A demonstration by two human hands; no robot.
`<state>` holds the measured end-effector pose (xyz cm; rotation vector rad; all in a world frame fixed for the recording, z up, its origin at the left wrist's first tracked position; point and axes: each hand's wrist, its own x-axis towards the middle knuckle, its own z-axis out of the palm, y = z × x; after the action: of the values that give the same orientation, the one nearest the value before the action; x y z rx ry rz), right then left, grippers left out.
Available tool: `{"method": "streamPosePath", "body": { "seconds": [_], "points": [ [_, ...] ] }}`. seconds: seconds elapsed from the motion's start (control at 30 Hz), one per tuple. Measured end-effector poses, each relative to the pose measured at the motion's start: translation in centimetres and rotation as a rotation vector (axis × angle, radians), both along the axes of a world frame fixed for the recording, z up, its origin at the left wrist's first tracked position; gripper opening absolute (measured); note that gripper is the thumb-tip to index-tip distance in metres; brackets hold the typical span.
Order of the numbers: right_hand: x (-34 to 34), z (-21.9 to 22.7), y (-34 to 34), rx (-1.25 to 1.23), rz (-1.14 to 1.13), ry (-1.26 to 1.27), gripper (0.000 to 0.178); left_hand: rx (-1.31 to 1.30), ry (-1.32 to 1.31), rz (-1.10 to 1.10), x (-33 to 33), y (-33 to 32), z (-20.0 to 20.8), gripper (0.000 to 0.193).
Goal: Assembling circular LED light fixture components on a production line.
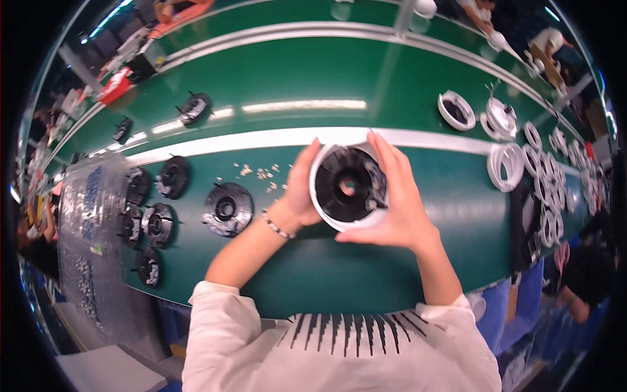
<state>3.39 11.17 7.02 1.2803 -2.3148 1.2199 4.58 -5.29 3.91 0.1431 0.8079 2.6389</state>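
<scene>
Two hands (303,196), right fingers (393,163) wide from thumb, clasping white-rimmed black part (332,197)

white shirt (313,372), loose sleeves (223,320), dark spiky stripes (347,333) across front; left wrist (285,215): beaded bracelet (277,227), seemingly dark-and-pale

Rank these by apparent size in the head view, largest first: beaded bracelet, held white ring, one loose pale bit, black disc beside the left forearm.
1. White ring; being held up may bring it nearer the camera
2. Black disc
3. Beaded bracelet
4. Pale bit
</scene>
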Motion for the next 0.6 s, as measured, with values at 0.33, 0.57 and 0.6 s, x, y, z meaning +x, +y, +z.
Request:
{"method": "streamPosePath", "body": {
  "seconds": [0.33,0.57,0.6],
  "points": [
    [0.9,-3.6,-0.5,-0.071,-0.218,-0.010,0.115,0.087,0.001,0.125,0.6,2.1,-1.7,0.056],
    [1.3,-5.3,-0.9,-0.104,-0.312,0.088,0.108,0.048,-0.011,0.236,0.7,2.3,-1.6,0.054],
    [1.2,-5.4,-0.9,-0.091,-0.312,0.119,0.106,0.029,-0.039,0.280,0.5,2.0,-1.5,0.053]
  ]
}}
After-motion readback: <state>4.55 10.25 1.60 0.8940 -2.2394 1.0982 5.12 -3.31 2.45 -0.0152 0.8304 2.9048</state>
